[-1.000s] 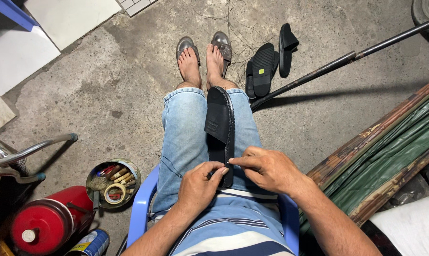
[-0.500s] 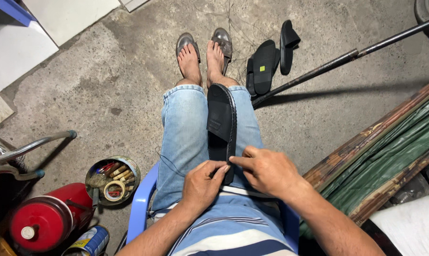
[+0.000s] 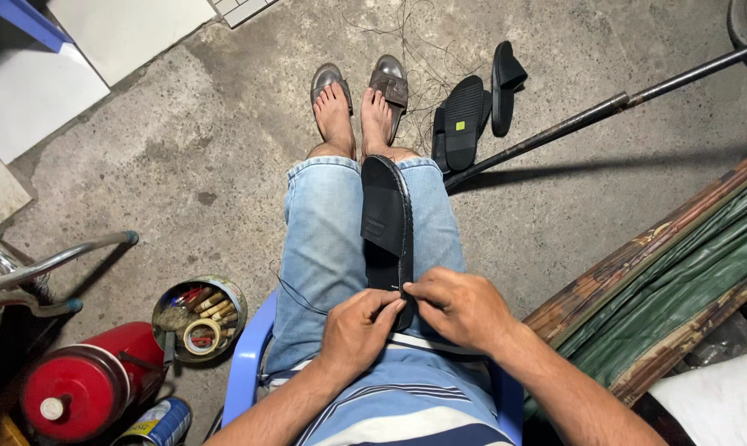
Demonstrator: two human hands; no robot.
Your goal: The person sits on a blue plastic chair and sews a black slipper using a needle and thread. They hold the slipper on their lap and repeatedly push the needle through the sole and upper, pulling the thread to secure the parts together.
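Note:
A black sandal point(image 3: 386, 219) lies sole-up along my lap, between my knees in light blue jeans. My left hand point(image 3: 355, 334) pinches its near end from the left. My right hand point(image 3: 460, 307) grips the same end from the right, fingertips on the sole's edge. A thin dark thread point(image 3: 295, 293) trails from the sandal across my left thigh. Whether a needle is in my fingers is too small to tell.
Two more black sandals point(image 3: 464, 120) lie on the concrete floor past my feet, beside a long dark metal rod point(image 3: 605, 107). A round tin point(image 3: 198, 318) of tape and tools, a red tank point(image 3: 80, 384) and a spray can point(image 3: 159, 423) stand at left. Green folded material point(image 3: 687, 281) lies at right.
Both hands stay at the sandal's near end. The fingers have shifted slightly along the sole's edge; the sandal keeps its place on my lap.

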